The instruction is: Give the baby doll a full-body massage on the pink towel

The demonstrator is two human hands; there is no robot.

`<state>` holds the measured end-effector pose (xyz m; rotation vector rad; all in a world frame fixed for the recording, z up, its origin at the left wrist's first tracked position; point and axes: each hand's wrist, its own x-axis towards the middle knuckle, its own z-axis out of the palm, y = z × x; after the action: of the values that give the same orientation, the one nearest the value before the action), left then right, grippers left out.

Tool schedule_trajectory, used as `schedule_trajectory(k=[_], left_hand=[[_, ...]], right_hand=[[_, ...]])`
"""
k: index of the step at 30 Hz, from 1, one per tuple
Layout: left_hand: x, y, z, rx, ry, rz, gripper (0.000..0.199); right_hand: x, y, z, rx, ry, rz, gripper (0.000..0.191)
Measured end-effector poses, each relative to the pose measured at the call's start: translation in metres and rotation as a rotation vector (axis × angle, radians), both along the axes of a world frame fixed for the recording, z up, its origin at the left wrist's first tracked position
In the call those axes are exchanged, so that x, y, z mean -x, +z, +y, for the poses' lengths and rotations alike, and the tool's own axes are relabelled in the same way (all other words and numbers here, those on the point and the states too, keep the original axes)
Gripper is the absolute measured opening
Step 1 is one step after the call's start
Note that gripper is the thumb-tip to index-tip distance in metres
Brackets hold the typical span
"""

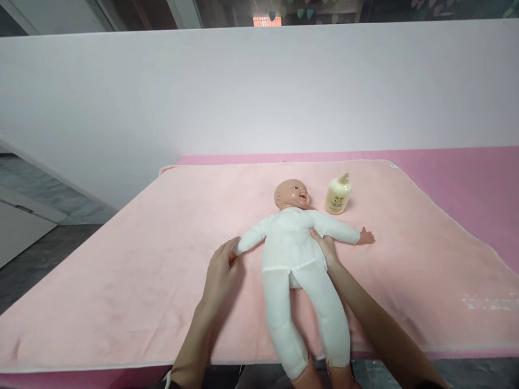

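Note:
A baby doll (292, 240) with a white cloth body lies on its back, its head away from me and turned to the right. My left hand (221, 273) is closed round the doll's hand at the left, which my fingers hide. At the doll's right side, under the outstretched arm, my right hand (327, 249) grips the torso; the thumb rests on the cloth and the other fingers are mostly hidden. The doll's other hand (367, 236) lies free on the blanket. Its lower legs reach past the near table edge.
A pale yellow pump bottle (338, 195) stands right of the doll's head. Beneath everything spreads a pink blanket (133, 259) over a darker pink surface (458, 183). A white wall (259, 92) rises along the far side, with glass above it. Grey floor shows at the left.

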<state>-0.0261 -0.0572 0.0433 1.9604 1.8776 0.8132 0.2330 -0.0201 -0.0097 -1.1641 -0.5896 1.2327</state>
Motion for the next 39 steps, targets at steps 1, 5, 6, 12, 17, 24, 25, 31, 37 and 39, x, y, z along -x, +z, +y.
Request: schedule_trajectory(k=[1,5,6,12,17,24,25,31,37,39], left_hand=[[-0.003,-0.003,0.0,-0.022,-0.018,0.081,0.046],[-0.016,-0.015,-0.011,-0.073,0.009,0.34,0.05],[-0.019,-0.017,-0.014,-0.079,0.006,0.363,0.05],[-0.034,-0.003,-0.025,-0.14,-0.132,0.339,0.052],[-0.057,0.025,-0.029,-0.183,-0.375,0.301,0.053],[-0.081,0.057,-0.018,-0.144,-0.53,0.356,0.049],[-0.083,0.061,-0.014,-0.141,-0.537,0.347,0.048],[-0.104,0.061,0.031,-0.027,-0.472,0.304,0.055],[-0.117,0.023,0.079,0.038,-0.389,0.103,0.076],[-0.117,0.011,0.083,-0.02,-0.403,0.047,0.077]], right_hand=[[0.0,0.003,-0.001,0.024,-0.01,-0.019,0.05],[-0.001,0.016,-0.003,0.079,-0.012,-0.08,0.047],[-0.002,0.018,-0.003,0.085,0.003,-0.092,0.047],[-0.012,0.024,-0.007,0.143,0.026,-0.453,0.042],[-0.023,0.026,-0.011,0.05,-0.052,-0.976,0.053],[-0.027,0.031,-0.014,-0.022,-0.153,-1.264,0.049],[-0.027,0.03,-0.014,-0.026,-0.163,-1.275,0.049],[-0.028,0.026,-0.013,-0.072,-0.244,-1.471,0.048],[-0.03,0.021,-0.012,-0.187,-0.229,-1.517,0.046],[-0.029,0.02,-0.01,-0.24,-0.219,-1.491,0.046]])
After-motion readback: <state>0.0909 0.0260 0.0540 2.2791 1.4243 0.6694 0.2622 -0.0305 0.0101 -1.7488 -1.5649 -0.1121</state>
